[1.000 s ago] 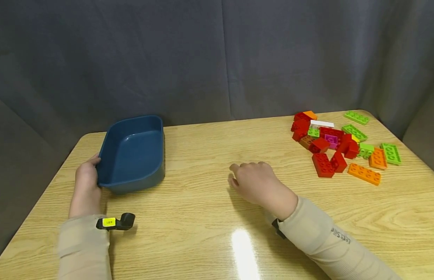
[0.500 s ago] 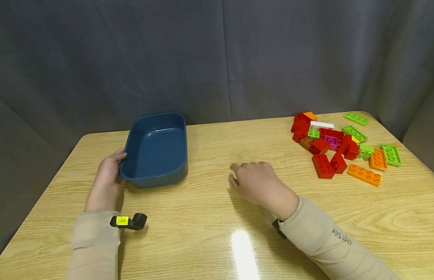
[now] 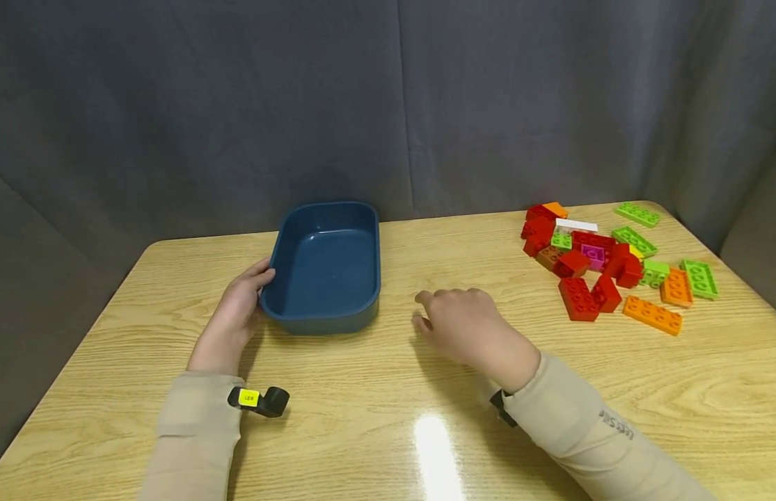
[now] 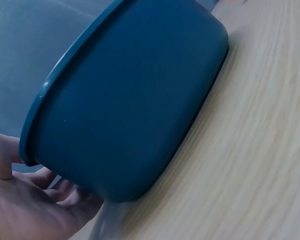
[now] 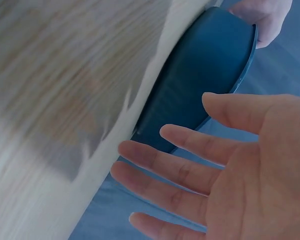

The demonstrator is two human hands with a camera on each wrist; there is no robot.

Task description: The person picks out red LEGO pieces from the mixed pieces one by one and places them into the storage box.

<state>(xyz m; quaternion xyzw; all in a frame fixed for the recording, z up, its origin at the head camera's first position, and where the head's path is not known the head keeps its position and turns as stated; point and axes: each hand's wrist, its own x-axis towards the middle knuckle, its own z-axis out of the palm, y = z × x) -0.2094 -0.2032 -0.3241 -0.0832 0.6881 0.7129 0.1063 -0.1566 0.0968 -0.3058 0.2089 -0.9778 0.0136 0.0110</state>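
An empty dark blue plastic bin sits near the back of the wooden table, left of centre. My left hand grips its left side, the thumb over the rim and the fingers against the outer wall, as the left wrist view shows too. To the right of the bin, my right hand hovers low over the table and holds nothing. Its fingers are spread and relaxed in the right wrist view, with the bin's wall beyond them.
At the back right lies a loose pile of toy building bricks, among them red bricks, an orange plate, green plates and a white brick. A grey curtain hangs behind the table.
My left hand has moved the bin rightward across the table, from the far left to near the middle. My right hand and the bricks have stayed in place.
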